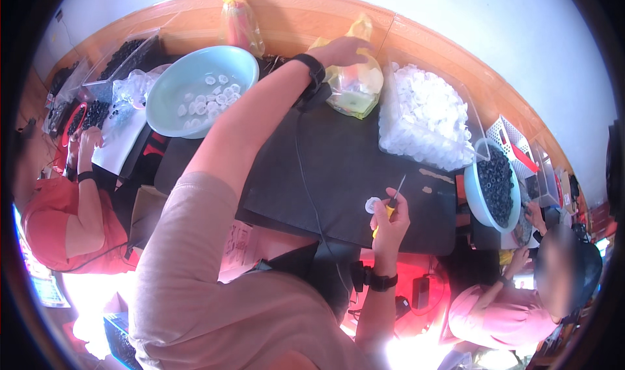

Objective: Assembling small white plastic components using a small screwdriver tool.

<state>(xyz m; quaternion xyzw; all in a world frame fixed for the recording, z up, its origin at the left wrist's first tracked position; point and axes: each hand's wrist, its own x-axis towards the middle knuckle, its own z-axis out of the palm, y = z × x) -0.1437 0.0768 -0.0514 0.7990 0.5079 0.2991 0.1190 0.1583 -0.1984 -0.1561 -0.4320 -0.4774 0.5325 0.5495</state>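
My left hand (347, 51) is stretched far forward over a yellow plastic bag (358, 86) at the back of the table. Its fingers look extended, and I cannot tell whether they touch the bag. My right hand (392, 223), nearer to me, is closed round a screwdriver (391, 207) with a yellow and black handle, its thin shaft pointing up and away. At the same hand's fingertips is a small white, translucent round cap (372, 205). A clear bin (426, 113) heaped with white translucent pieces stands beyond it.
On the black table mat (286, 181) lies a thin dark cable (303, 168). A pale blue basin (159, 103) with white caps stands left; another basin (478, 197) of black parts stands right. Co-workers sit at the left (71, 220) and right (508, 311).
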